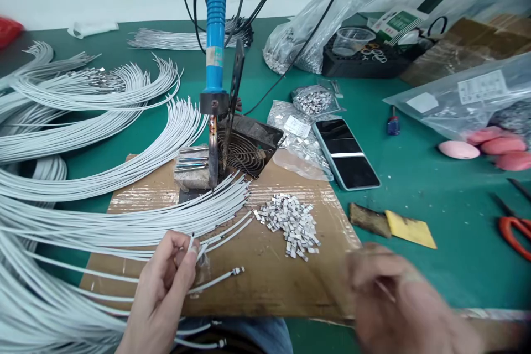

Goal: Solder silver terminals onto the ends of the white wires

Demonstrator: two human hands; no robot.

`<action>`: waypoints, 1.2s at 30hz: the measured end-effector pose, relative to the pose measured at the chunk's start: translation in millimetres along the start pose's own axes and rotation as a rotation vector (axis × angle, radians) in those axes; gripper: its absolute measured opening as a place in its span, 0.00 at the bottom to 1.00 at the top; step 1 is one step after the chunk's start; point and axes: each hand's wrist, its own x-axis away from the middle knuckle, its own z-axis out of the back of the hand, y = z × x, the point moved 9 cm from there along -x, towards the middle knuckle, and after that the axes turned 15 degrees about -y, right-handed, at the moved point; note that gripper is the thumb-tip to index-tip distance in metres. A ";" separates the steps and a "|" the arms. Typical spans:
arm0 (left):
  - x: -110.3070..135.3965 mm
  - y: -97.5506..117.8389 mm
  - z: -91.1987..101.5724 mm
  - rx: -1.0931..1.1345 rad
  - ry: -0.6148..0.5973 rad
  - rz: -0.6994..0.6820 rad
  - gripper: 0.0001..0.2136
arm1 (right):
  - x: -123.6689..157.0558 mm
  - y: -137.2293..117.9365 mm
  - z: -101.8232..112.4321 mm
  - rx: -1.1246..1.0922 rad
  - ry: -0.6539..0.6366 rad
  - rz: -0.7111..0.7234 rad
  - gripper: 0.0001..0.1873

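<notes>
My left hand (161,287) pinches the end of a thin white cable (191,241) between thumb and forefinger, at the front of the cardboard sheet (269,287). A finished-looking cable end with a small metal connector (238,271) lies just right of that hand. Smeared by motion, my right hand (394,293) is over the right front edge of the cardboard; whether it holds anything does not show clearly. Between and beyond the hands lies a pile of small metal connectors (290,224). Many white cables (136,227) fan in from the left, their tips on the cardboard.
A blue-handled soldering iron (216,27) stands upright behind the cable tips, near a black fan grille (243,152). To the right are a phone (346,154), a yellow sponge piece (410,229) and orange-handled scissors (514,229). Plastic bags (464,94) lie farther back.
</notes>
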 end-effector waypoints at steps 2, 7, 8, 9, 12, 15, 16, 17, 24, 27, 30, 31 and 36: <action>0.4 0.7 1.5 -0.008 0.007 -0.008 0.18 | 0.6 -2.3 -55.1 -0.094 -0.182 -0.070 0.30; 1.7 2.8 -0.9 0.082 0.012 -0.024 0.17 | 1.3 -10.1 -134.5 -0.120 -0.391 -0.169 0.18; 2.1 3.1 -1.5 0.106 0.014 -0.020 0.17 | 1.1 -8.5 -143.3 -0.138 -0.406 -0.192 0.13; 2.5 3.2 -2.2 0.123 0.013 -0.013 0.17 | 0.9 -7.2 -151.2 -0.169 -0.423 -0.203 0.09; 3.5 3.6 -6.1 0.143 -0.025 0.014 0.18 | 0.5 -0.7 -167.0 -0.279 -0.451 -0.238 0.05; 5.1 1.9 -7.6 0.124 -0.054 0.036 0.18 | -0.1 3.8 -169.7 -0.322 -0.444 -0.264 0.02; 5.6 0.4 -7.5 0.113 -0.060 0.044 0.18 | -0.6 3.3 -168.9 -0.318 -0.446 -0.260 0.03; 6.0 -1.4 -7.3 0.102 -0.066 0.052 0.17 | -1.2 1.9 -167.8 -0.310 -0.450 -0.249 0.04; 2.9 -10.4 -4.4 0.083 -0.081 0.082 0.19 | -1.8 -7.3 -165.7 -0.284 -0.485 -0.175 0.06; 1.9 -7.9 -5.0 0.101 -0.075 0.077 0.20 | 0.4 -4.8 -166.3 -0.309 -0.468 -0.176 0.06; 2.5 -4.5 -5.5 0.114 -0.050 0.089 0.20 | 1.7 -6.4 -165.9 -0.309 -0.456 -0.156 0.06; 2.7 -3.1 -5.7 0.114 -0.043 0.095 0.20 | 2.1 -6.0 -165.7 -0.305 -0.452 -0.172 0.06; 1.4 1.8 -7.3 0.104 -0.059 0.126 0.20 | 2.1 -5.6 -163.2 -0.297 -0.416 -0.257 0.06</action>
